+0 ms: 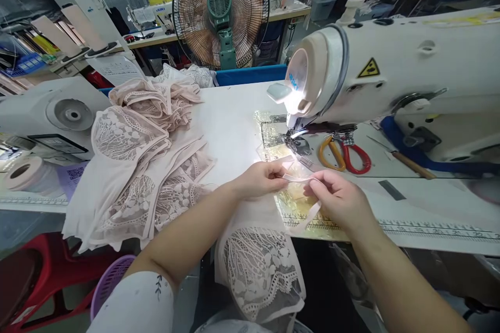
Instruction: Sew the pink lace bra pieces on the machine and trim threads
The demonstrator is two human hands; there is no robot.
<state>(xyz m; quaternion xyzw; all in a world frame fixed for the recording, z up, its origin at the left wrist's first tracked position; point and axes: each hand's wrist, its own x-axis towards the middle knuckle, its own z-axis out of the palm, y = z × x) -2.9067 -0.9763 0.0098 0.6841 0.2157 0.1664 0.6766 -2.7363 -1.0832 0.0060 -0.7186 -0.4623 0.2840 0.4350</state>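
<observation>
My left hand [261, 179] and my right hand [339, 196] both pinch a thin pale pink strap [297, 179] stretched between them, just in front of the sewing machine's presser foot [296, 143]. The strap's loose end [308, 217] curls down below my right hand. A pink lace garment piece [260, 265] hangs over the table's front edge beneath my hands. The white sewing machine [394, 70] stands at the right, its lamp lit over the needle area.
A pile of pink lace garments [144, 166] lies on the white table [234, 125] at the left. Orange and red scissors [346, 153] rest under the machine arm. A standing fan [221, 13] is behind. A tape roll [23, 173] sits far left.
</observation>
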